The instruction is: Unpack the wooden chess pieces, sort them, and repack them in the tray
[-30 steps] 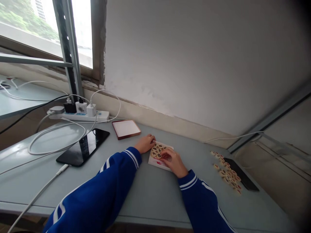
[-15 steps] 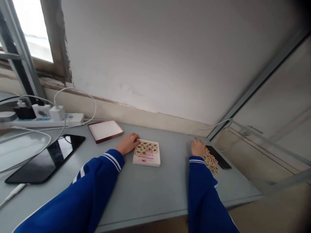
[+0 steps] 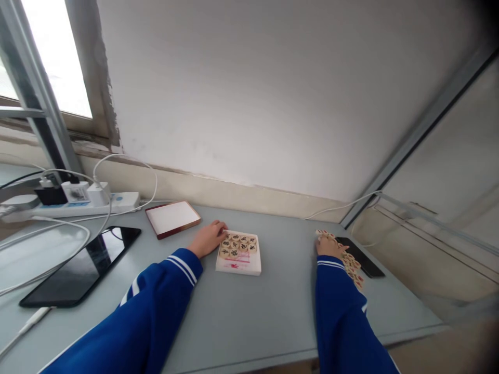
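A shallow white box (image 3: 245,266) lies on the grey desk (image 3: 273,306) with several round wooden chess pieces (image 3: 237,243) in its far half. My left hand (image 3: 207,239) rests against the box's left far corner, fingers curled on its edge. My right hand (image 3: 328,245) is out at the right, lying on a loose pile of the same chess pieces (image 3: 351,262); its fingers are bent down over them and what they grip is hidden. Both arms wear blue sleeves with white stripes.
A red-rimmed box lid (image 3: 172,218) lies beyond my left hand. A black tablet (image 3: 80,267) with a white cable sits at the left, a power strip (image 3: 74,205) with chargers behind it. A black phone (image 3: 360,257) lies beside the pile, near the desk's right edge.
My right hand left the box and went right to the loose pile of pieces. The view swung right. My left hand stayed at the box's corner.
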Demonstrator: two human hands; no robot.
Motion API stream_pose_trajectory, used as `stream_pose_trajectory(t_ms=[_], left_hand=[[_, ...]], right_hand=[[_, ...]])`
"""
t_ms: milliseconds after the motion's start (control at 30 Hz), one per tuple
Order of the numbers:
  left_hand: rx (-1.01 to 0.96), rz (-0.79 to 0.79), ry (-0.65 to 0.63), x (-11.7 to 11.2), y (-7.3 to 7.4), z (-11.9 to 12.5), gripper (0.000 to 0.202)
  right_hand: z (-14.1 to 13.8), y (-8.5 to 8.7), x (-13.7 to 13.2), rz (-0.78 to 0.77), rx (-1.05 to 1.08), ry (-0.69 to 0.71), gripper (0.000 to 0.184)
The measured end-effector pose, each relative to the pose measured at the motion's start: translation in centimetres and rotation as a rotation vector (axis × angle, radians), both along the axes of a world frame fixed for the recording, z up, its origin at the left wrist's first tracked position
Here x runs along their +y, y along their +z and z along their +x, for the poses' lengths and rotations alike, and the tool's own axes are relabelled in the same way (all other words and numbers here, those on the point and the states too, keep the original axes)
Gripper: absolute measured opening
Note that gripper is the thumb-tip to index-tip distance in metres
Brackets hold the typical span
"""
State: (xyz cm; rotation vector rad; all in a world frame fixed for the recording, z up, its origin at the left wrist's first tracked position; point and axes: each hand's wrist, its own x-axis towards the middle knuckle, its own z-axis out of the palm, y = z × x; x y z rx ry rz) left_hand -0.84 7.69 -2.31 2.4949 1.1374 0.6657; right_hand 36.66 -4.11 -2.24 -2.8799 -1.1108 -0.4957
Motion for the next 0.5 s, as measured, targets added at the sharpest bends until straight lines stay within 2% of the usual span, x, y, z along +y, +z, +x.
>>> stream_pose_trajectory(t_ms=[133, 267, 333, 500], left_hand=[[0.000, 0.013, 0.002, -0.1, -0.1, 0.0, 0.027], [0.014, -0.002, 0.020, -0.1, -0.1, 0.0, 0.029], [0.010, -0.006, 0.017, -0.1, -0.1, 0.0, 0.029], [0.005, -0.002, 0.019, 0.0, -0.2, 0.0, 0.028]], right_hand=[[-1.1, 0.8, -0.2, -0.108, -0.029, 0.128, 0.033], [-1.0, 1.2, -0.1, -0.011, -0.075, 0.201, 0.032], [-0.6, 1.0, -0.1, 0.032, -0.048, 0.229, 0.030], [0.0, -0.2, 0.1, 0.004, 0.114, 0.368, 0.022]])
